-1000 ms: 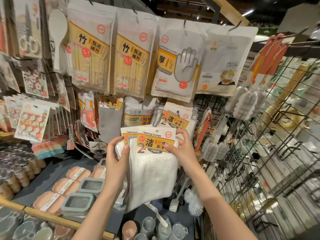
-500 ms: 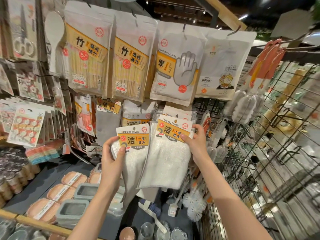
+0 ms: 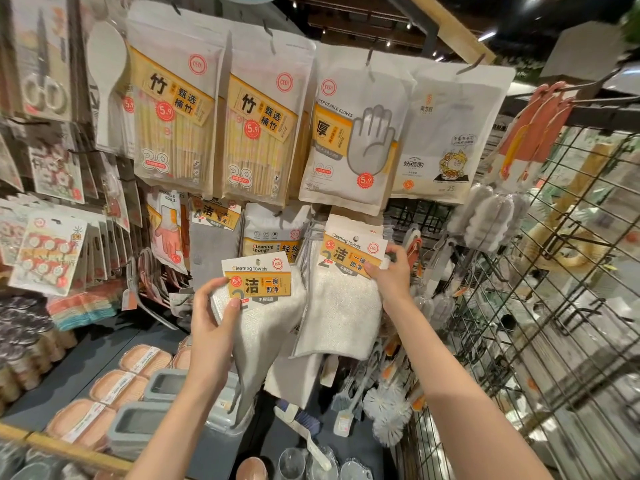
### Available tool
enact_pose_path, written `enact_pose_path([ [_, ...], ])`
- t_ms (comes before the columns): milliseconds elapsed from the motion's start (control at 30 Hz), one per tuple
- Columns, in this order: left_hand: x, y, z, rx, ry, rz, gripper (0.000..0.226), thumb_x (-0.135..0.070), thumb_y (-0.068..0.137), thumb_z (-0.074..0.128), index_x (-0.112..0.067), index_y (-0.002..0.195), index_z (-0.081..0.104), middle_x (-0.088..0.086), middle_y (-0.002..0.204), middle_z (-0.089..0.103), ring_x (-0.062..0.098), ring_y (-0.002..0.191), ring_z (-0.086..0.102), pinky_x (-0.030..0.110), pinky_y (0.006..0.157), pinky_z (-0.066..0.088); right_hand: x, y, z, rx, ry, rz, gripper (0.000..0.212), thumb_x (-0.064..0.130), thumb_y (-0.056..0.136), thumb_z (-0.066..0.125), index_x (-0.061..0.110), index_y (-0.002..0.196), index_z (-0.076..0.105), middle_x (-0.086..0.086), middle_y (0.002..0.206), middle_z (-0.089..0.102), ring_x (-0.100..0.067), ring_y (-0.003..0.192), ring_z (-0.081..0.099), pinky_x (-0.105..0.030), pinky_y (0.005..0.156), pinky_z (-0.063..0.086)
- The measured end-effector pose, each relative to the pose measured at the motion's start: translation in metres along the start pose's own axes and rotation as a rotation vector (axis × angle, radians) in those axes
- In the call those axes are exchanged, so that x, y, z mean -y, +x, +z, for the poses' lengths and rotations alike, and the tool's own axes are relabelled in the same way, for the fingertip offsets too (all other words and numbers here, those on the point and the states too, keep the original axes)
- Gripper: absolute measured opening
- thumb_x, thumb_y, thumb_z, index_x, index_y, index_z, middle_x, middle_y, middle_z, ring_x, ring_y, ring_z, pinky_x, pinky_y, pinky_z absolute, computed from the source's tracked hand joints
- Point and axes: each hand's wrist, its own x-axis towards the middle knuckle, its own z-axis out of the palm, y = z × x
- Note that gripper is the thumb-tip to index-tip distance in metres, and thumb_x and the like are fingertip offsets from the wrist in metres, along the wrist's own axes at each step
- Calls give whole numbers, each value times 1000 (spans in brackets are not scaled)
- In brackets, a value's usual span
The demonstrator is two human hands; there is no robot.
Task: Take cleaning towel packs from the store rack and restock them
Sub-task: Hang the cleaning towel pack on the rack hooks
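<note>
Store rack (image 3: pixel 429 216) of hanging packaged goods fills the background. Left hand (image 3: pixel 211 327) holds one cleaning towel pack (image 3: pixel 258 292) in front of the rack, fingers clamped on its card edge. Right hand (image 3: pixel 389 277) pinches a second cleaning towel pack (image 3: pixel 343 299) against the hanging stock.

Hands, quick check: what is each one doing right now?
Left hand: grips one cleaning towel pack by its card header.
Right hand: pinches a second cleaning towel pack at its header, up by the rack.
</note>
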Motion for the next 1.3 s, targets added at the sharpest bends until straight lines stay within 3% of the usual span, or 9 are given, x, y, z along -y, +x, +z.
enact_pose_path([
  [167, -6, 0, 0, -15, -5, -12, 27, -8, 95, 54, -29, 112, 53, -21, 112, 55, 5, 114, 52, 35, 102, 42, -1, -2, 4, -38, -84, -15, 40, -2, 81, 66, 19, 109, 48, 2, 109, 58, -17, 101, 58, -35, 89, 51],
  [433, -10, 1, 1, -37, -9, 2, 27, -7, 94, 54, -27, 112, 52, -23, 111, 54, -16, 101, 51, 19, 87, 40, 8, 1, 6, -70, -91, -57, 51, -7, 81, 63, 15, 121, 42, -2, 113, 51, -11, 91, 55, -13, 66, 46],
  [600, -9, 2, 0, -40, 3, -5, 31, -7, 94, 54, -35, 106, 53, -24, 111, 54, -8, 106, 51, 24, 93, 42, 3, 7, 10, -86, -233, -102, 33, -3, 82, 63, 21, 102, 51, -3, 115, 45, -15, 94, 52, -15, 67, 44],
  [733, -7, 3, -1, -47, 6, -21, 30, -9, 94, 55, -36, 108, 54, -24, 111, 55, 7, 115, 51, 34, 100, 42, 2, 13, 11, -77, -248, -104, 35, -5, 81, 63, 20, 103, 56, -5, 115, 43, -13, 97, 49, -20, 77, 45],
  [867, -10, 4, 1, -45, 14, -2, 29, -4, 94, 54, -18, 119, 52, -22, 110, 55, -7, 105, 52, 37, 103, 41, 4, 18, 12, -76, -293, -122, 36, -8, 79, 63, 15, 106, 57, -9, 116, 43, -16, 99, 50, -19, 80, 42],
  [967, -8, 5, 0, -46, 10, -18, 28, -6, 94, 55, -19, 118, 52, -24, 108, 56, -10, 102, 54, 39, 103, 42, 4, 16, 12, -94, -310, -132, 36, -7, 80, 63, 14, 108, 58, -9, 116, 43, -15, 97, 49, 0, 68, 38],
  [1067, -5, 4, -2, -44, -11, -48, 28, -10, 93, 57, -33, 109, 55, -21, 112, 58, 12, 113, 56, 48, 102, 43, 3, 13, 10, -103, -346, -139, 33, -3, 82, 63, 13, 111, 58, -7, 114, 39, -11, 93, 42, 9, 60, 30],
  [1200, -7, 2, -2, -25, -44, -51, 26, -19, 91, 61, -38, 107, 56, -12, 119, 58, 19, 118, 54, 50, 103, 42, 3, 8, 7, -107, -419, -111, 34, 9, 84, 66, 22, 114, 59, 0, 111, 33, -9, 88, 41, -11, 76, 34],
  [1300, -8, 2, -2, -13, -65, -56, 28, -14, 93, 59, -35, 111, 56, -5, 124, 58, 21, 120, 54, 47, 102, 43, -1, 6, 5, -69, -441, -90, 39, 14, 82, 68, 27, 118, 58, 0, 112, 30, -15, 101, 39, -20, 86, 31],
])
